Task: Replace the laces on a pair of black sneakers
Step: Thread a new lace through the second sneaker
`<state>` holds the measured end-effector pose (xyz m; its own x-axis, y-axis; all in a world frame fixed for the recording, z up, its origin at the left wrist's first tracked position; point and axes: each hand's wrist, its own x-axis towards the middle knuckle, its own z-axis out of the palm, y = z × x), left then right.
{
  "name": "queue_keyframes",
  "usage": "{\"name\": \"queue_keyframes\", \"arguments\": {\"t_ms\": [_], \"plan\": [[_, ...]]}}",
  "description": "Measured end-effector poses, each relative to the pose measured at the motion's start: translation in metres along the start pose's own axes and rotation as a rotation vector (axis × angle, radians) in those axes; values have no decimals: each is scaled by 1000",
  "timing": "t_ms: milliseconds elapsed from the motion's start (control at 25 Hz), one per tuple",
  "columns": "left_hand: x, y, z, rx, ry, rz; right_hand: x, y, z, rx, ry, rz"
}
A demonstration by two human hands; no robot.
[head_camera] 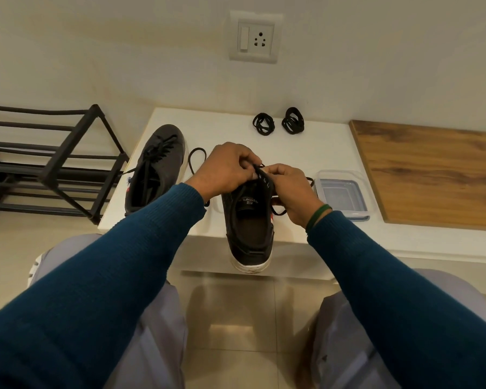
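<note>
A black sneaker (249,234) lies on the white table (306,153) in front of me, its heel hanging over the near edge. My left hand (225,169) and my right hand (291,189) meet over its eyelets, and both pinch its black lace (260,167). Loops of that lace trail out to the left (197,158) and under my right hand. The second black sneaker (155,167), still laced, rests on the table's left side. Two coiled black laces (263,123) (293,120) sit at the back of the table.
A clear plastic container (341,193) stands right of the shoe. A wooden board (432,175) covers the right end of the table. A black metal rack (48,158) stands to the left. A wall socket (254,37) is above. My knees are below, over tiled floor.
</note>
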<state>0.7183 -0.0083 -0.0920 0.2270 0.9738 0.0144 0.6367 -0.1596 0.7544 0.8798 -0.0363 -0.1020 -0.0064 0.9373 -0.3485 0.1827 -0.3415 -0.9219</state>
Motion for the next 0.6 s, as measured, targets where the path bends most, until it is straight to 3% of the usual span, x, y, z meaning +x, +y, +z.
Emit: {"name": "queue_keyframes", "arguments": {"t_ms": [120,240,280,320,400,480,520,560,600], "plan": [[-1,1,-1,44,-25,22,0,-13,7,122,120,-77],[-2,0,-4,112,-19,50,10,-47,-21,729,232,-172],[-3,0,-4,121,-20,54,12,-56,-38,753,270,-223],[-4,-1,-5,131,-17,59,15,-60,-53,554,314,-276],[-5,-2,-7,166,-6,78,11,-58,-65,-277,281,-311],[-6,-3,-7,197,3,100,7,-37,-52,-975,-23,-194],[-6,-2,-7,206,4,104,5,-31,-42,-1051,-162,-202],[-7,-2,-8,212,4,105,1,-33,-34,-890,-226,-302],[-6,-2,-9,217,1,99,-1,-41,-35,-531,-206,-414]]}}
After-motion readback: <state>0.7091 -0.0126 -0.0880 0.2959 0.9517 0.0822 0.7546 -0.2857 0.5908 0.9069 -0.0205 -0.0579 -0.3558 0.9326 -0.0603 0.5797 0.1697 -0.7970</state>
